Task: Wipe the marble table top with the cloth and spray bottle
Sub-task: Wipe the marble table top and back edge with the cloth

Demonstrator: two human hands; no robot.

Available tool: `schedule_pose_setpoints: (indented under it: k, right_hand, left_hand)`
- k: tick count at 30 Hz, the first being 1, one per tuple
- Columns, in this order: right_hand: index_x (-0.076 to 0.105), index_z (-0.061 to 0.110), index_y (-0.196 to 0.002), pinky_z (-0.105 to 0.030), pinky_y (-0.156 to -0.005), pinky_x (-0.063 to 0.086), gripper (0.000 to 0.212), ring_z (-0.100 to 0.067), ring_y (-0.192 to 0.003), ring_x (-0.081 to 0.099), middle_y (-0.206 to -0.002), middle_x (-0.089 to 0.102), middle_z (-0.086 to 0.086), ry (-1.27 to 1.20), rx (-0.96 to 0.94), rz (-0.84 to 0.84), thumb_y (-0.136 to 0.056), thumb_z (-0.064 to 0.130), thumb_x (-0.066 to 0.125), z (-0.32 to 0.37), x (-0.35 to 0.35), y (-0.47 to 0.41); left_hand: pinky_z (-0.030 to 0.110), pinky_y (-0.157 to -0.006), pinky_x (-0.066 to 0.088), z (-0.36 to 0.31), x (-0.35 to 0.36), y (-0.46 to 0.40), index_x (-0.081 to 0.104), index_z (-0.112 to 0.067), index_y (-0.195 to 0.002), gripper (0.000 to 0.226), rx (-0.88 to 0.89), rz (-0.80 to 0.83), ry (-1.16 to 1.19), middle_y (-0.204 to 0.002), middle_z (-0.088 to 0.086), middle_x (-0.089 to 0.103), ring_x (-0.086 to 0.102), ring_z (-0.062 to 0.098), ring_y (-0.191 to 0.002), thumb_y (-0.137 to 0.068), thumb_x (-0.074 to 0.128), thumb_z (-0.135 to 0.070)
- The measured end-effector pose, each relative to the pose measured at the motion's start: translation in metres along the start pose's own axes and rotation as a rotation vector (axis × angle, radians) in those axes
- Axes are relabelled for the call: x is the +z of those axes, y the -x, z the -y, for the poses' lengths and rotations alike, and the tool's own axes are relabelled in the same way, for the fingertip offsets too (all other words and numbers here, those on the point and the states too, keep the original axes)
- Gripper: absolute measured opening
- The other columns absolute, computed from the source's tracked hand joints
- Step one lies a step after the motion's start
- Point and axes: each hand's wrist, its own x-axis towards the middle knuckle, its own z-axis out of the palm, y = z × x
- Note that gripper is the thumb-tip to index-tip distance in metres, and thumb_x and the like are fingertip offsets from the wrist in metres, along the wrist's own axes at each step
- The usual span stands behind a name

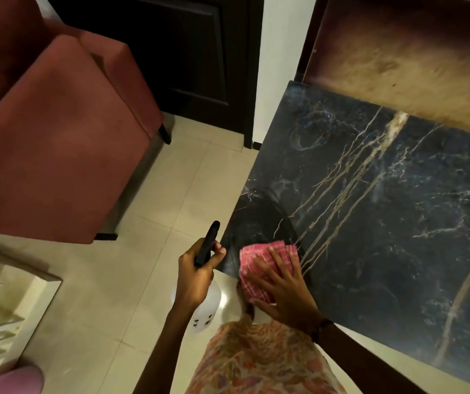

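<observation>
Pink checked cloth (pixel 262 268); black, gold-veined marble table top (pixel 384 200).

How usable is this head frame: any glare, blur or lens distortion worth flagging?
Head view: dim, warm indoor light; wide-angle bending curves the table edges and the chair; a soft sheen on the marble shows wipe smears; the spray bottle body is overexposed white; the cloth and both hands are reasonably sharp.

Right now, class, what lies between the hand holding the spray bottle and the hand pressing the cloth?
In the head view, only the marble table top's dark corner edge lies between the left hand with the spray bottle and the right hand on the cloth.
</observation>
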Motion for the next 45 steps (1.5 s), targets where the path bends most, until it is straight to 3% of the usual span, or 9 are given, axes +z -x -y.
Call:
schedule_pose_setpoints:
  k: [4,8,13,19,24,30,37,41,45]
  right_hand:
    - [0.035,0.039,-0.144,-0.068,-0.108,0.016,0.062,-0.033,-0.146,0.012,-0.157,0.026,-0.001,0.015,-0.051,0.020,-0.090,0.069,0.035,-0.023,-0.005,-0.002]
    - [0.035,0.035,-0.144,-0.073,-0.106,0.017,0.064,-0.035,-0.146,0.010,-0.158,0.022,-0.006,0.000,0.124,0.021,-0.089,0.068,0.033,-0.035,-0.021,-0.076]
    - [0.043,0.035,-0.139,-0.070,-0.108,0.005,0.066,-0.037,-0.144,0.021,-0.154,0.034,-0.006,0.031,0.218,-0.001,-0.085,0.070,0.031,-0.033,-0.035,-0.151]
    - [0.031,0.037,-0.145,-0.070,-0.109,0.012,0.061,-0.035,-0.147,0.006,-0.157,0.025,-0.004,-0.025,0.109,-0.032,-0.092,0.066,0.028,0.001,-0.009,-0.066]
    - [0.029,0.038,-0.147,-0.064,-0.111,0.013,0.064,-0.032,-0.147,0.011,-0.158,0.025,0.000,0.050,0.034,-0.003,-0.091,0.068,0.032,-0.032,-0.008,-0.013]
    - [0.016,0.037,-0.149,-0.070,-0.110,0.008,0.070,-0.031,-0.148,0.000,-0.160,0.012,-0.003,0.004,0.278,-0.017,-0.089,0.072,0.022,-0.097,-0.035,-0.107]
    - [0.038,0.035,-0.142,-0.072,-0.109,0.010,0.067,-0.037,-0.145,0.014,-0.157,0.027,-0.005,-0.013,0.341,-0.095,-0.085,0.068,0.034,-0.094,-0.047,-0.184]
    - [0.036,0.035,-0.143,-0.072,-0.107,0.017,0.061,-0.036,-0.146,0.009,-0.156,0.028,-0.004,-0.055,0.179,-0.077,-0.090,0.065,0.035,-0.060,-0.029,-0.120]
    - [0.030,0.040,-0.146,-0.066,-0.111,0.013,0.063,-0.033,-0.146,0.014,-0.157,0.025,0.002,0.027,-0.004,-0.056,-0.090,0.069,0.033,-0.095,-0.028,-0.067]
  left_hand:
    - [0.019,-0.037,0.027,-0.002,-0.002,-0.008,0.062,0.003,-0.093,0.012,-0.008,-0.001,0.002,-0.078,0.020,0.053,0.031,0.008,-0.036,-0.084,0.064,-0.005]
    - [0.019,-0.037,0.026,0.000,-0.004,-0.015,0.061,0.003,-0.088,0.011,-0.023,0.008,-0.025,-0.073,0.019,0.051,0.030,0.008,-0.035,-0.084,0.064,-0.006]
    - [0.022,-0.039,0.027,0.001,-0.004,-0.021,0.060,0.003,-0.087,0.010,0.019,0.034,-0.067,-0.071,0.018,0.053,0.033,0.009,-0.036,-0.084,0.065,-0.006]
    - [0.009,-0.043,0.033,-0.006,0.000,-0.029,0.062,0.003,-0.086,0.005,0.044,0.060,-0.060,-0.060,-0.011,0.059,0.047,0.002,-0.038,-0.084,0.063,-0.002]
    - [0.014,-0.046,0.034,-0.018,0.010,-0.042,0.063,0.001,-0.087,0.006,0.051,0.067,-0.069,-0.072,0.000,0.062,0.046,0.003,-0.038,-0.084,0.064,-0.004]
    - [0.013,-0.049,0.036,-0.026,0.020,-0.058,0.064,-0.001,-0.089,0.007,0.047,0.086,-0.097,-0.076,0.003,0.061,0.050,0.004,-0.043,-0.083,0.065,-0.006]
    - [0.010,-0.043,0.033,-0.036,0.035,-0.077,0.062,0.004,-0.090,0.010,0.038,0.096,-0.093,-0.074,0.009,0.057,0.042,0.005,-0.036,-0.084,0.064,-0.003]
    - [0.013,-0.039,0.031,-0.047,0.049,-0.088,0.061,0.003,-0.089,0.009,0.037,0.109,-0.108,-0.068,0.011,0.054,0.035,0.005,-0.033,-0.083,0.065,-0.003]
    - [0.015,-0.037,0.029,-0.054,0.062,-0.102,0.062,0.003,-0.090,0.010,0.011,0.095,-0.074,-0.066,0.014,0.052,0.032,0.005,-0.032,-0.083,0.065,-0.004]
